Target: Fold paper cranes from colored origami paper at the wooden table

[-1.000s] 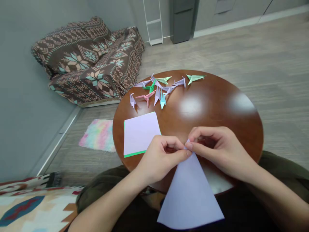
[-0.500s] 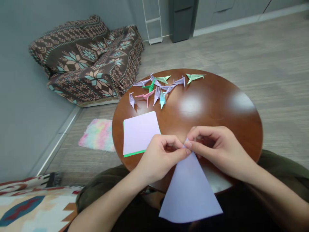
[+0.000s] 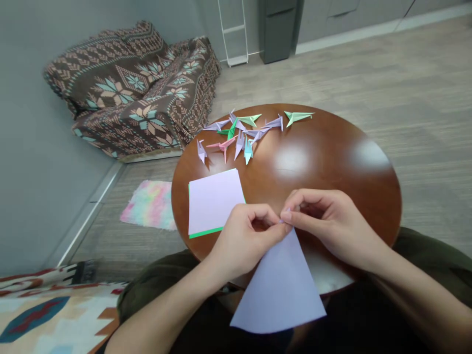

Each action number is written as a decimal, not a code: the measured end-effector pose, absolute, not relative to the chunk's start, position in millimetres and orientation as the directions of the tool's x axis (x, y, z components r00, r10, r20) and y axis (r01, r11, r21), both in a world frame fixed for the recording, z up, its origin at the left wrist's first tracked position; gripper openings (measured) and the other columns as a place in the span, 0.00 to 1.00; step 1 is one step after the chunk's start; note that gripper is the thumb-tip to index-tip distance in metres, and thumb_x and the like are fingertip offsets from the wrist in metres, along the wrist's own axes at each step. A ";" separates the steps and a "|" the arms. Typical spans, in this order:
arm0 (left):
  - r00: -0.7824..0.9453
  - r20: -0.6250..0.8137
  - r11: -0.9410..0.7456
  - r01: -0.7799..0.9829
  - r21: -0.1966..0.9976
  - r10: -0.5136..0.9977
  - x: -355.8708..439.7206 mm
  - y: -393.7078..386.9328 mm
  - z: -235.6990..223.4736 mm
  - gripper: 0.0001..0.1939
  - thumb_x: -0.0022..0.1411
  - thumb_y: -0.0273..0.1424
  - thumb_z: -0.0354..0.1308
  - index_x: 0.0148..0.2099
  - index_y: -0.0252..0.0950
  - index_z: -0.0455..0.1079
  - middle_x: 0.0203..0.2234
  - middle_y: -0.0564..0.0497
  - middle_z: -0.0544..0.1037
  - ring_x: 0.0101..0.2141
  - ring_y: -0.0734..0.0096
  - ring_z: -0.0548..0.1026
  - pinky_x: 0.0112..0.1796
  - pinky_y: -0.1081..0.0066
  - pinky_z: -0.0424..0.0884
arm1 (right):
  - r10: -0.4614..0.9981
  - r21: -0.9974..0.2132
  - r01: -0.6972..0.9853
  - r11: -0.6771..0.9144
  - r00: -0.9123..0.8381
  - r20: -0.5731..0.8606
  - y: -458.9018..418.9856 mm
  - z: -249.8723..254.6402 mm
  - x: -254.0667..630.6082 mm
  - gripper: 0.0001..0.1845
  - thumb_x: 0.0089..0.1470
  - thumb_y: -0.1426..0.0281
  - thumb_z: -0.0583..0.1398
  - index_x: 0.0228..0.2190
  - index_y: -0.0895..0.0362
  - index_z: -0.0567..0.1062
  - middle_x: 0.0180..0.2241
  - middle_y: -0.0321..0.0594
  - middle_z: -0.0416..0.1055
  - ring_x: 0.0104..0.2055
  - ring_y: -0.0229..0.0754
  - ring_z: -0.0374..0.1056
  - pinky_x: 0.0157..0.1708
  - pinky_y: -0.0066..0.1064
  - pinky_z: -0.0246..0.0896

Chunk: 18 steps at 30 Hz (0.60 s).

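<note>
A sheet of lavender paper (image 3: 282, 290) hangs from my fingers over the near edge of the table, its wide end pointing toward me. My left hand (image 3: 250, 236) pinches it near the narrow top between thumb and forefinger. Right beside it, my right hand (image 3: 320, 219) pinches the tip of the same paper, thumb and fingertips pressed together. The two thumbs almost meet and cover much of the tip, so its exact fold is hidden. Left of my left hand lies a square stack of paper (image 3: 216, 201), lavender on top with a green edge showing below.
Several folded paper cranes sit at the far left of the round brown table (image 3: 328, 162), among them a pink crane (image 3: 223, 146), a blue crane (image 3: 248, 150) and a pale green crane (image 3: 298, 117). A sofa with a patterned cover (image 3: 147, 98) and a fluffy rug (image 3: 149, 204) lie beyond.
The paper's wide lower end has swung a little to the left and up. My right hand has shifted slightly up and left at the tip; both hands keep their pinch.
</note>
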<state>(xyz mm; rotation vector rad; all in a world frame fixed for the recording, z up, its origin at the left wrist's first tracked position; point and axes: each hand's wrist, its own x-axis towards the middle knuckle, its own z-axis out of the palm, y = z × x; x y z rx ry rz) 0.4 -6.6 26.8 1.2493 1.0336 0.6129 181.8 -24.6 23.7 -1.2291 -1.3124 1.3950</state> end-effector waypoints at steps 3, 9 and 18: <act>0.438 -0.309 0.256 0.177 0.950 0.844 -0.4 -6.7 27.8 0.17 0.54 0.39 0.73 0.25 0.33 0.72 0.19 0.54 0.72 0.22 0.77 0.65 0.24 0.75 0.58 | 0.989 -0.996 0.049 -0.073 -0.124 -0.078 -20.7 20.2 185.4 0.15 0.53 0.58 0.71 0.26 0.56 0.79 0.25 0.37 0.74 0.28 0.38 0.66 0.29 0.29 0.63; 0.458 -0.319 0.287 0.140 0.948 0.830 -0.4 -8.7 22.6 0.16 0.57 0.38 0.70 0.26 0.34 0.71 0.21 0.53 0.74 0.24 0.75 0.68 0.26 0.75 0.61 | 0.991 -0.992 0.124 0.035 0.121 0.051 -14.2 17.0 199.5 0.13 0.57 0.60 0.70 0.28 0.55 0.79 0.25 0.35 0.71 0.27 0.36 0.64 0.27 0.26 0.59; 0.304 -0.163 0.197 -0.083 0.977 0.939 -1.4 -1.5 17.2 0.12 0.58 0.36 0.73 0.30 0.34 0.78 0.23 0.54 0.77 0.26 0.77 0.70 0.29 0.76 0.65 | 0.947 -0.965 0.262 -0.014 -0.306 -0.097 -26.6 21.6 187.5 0.17 0.63 0.59 0.64 0.27 0.57 0.78 0.25 0.34 0.71 0.28 0.36 0.62 0.27 0.27 0.55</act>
